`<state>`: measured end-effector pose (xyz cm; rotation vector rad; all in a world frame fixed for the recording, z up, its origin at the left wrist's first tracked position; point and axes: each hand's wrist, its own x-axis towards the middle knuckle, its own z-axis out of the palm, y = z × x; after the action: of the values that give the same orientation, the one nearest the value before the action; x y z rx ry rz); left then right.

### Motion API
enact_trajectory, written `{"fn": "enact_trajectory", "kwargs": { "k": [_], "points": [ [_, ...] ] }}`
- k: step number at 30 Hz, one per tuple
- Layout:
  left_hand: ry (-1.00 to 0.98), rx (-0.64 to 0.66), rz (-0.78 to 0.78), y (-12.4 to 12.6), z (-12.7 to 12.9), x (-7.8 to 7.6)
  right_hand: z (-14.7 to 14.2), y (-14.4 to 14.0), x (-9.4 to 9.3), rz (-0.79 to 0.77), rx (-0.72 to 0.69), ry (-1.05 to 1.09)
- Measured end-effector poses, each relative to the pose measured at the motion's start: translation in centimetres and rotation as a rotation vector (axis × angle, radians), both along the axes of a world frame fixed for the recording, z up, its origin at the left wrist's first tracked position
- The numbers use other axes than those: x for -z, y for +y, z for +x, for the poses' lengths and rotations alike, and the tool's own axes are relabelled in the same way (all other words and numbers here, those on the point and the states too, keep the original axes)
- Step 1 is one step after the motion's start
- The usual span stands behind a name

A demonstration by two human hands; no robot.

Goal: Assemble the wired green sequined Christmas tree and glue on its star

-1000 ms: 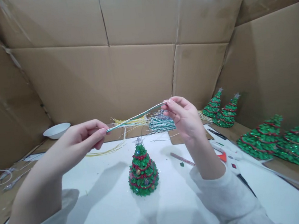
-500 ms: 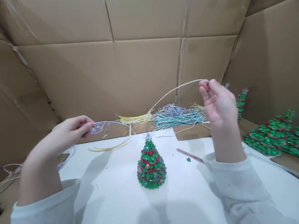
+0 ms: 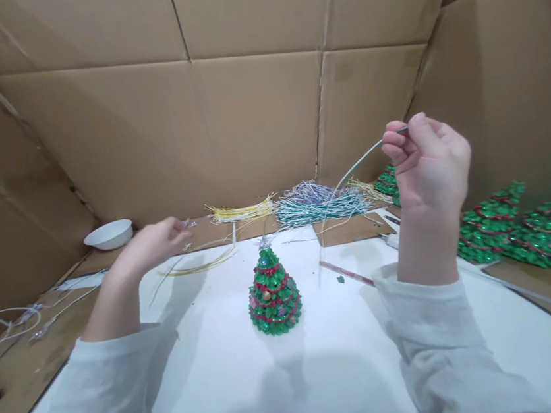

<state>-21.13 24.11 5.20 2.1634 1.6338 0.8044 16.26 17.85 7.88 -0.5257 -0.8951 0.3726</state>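
Observation:
A small green beaded Christmas tree (image 3: 275,299) with red garlands, round ornaments and a clear star on top stands upright between my hands. My right hand (image 3: 429,156) is raised on the right, thumb and fingers pinching a thin pale wire (image 3: 362,157) that curves down and leftward in front of the bundles. To the left, my left hand (image 3: 155,246) hovers by the small clear pieces (image 3: 189,223) at the table's back edge. Its fingers are curled together; what they hold, if anything, I cannot make out.
Yellow wires (image 3: 241,212) and green-and-white wires (image 3: 323,211) lie in bundles at the back. A white bowl (image 3: 109,234) sits at the left, and finished trees (image 3: 491,225) at the right. A reddish stick (image 3: 347,272) lies on the white table (image 3: 226,384).
My right hand has risen and moved right with the wire. My left hand no longer stretches a wire sideways; its fingers have curled more. The view has shifted, bringing the white bowl into sight.

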Motion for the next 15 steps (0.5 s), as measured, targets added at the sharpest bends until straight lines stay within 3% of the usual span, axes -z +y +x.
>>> {"fn": "enact_trajectory", "kwargs": {
  "k": [2, 4, 8, 11, 15],
  "points": [
    [-0.021, -0.049, 0.132, -3.1, 1.7, -1.3, -0.1, -0.6, -0.2, 0.004, 0.005, -0.009],
    [-0.148, 0.083, 0.279, -6.7, 4.1, -1.6, -0.5, -1.2, -0.4, 0.014, 0.001, 0.005],
    [-0.122, 0.451, 0.289, -12.4, 9.6, 1.0, -2.7, -2.2, -0.3, 0.003, -0.089, 0.046],
    [-0.167, 0.601, 0.047, -13.6, 12.8, 3.7, -5.1, -2.7, 0.1, -0.021, -0.188, 0.051],
    [-0.615, 0.636, -0.438, -12.4, 13.9, 4.8, -6.0, -2.4, 0.4, -0.073, -0.288, 0.031]
  ]
}}
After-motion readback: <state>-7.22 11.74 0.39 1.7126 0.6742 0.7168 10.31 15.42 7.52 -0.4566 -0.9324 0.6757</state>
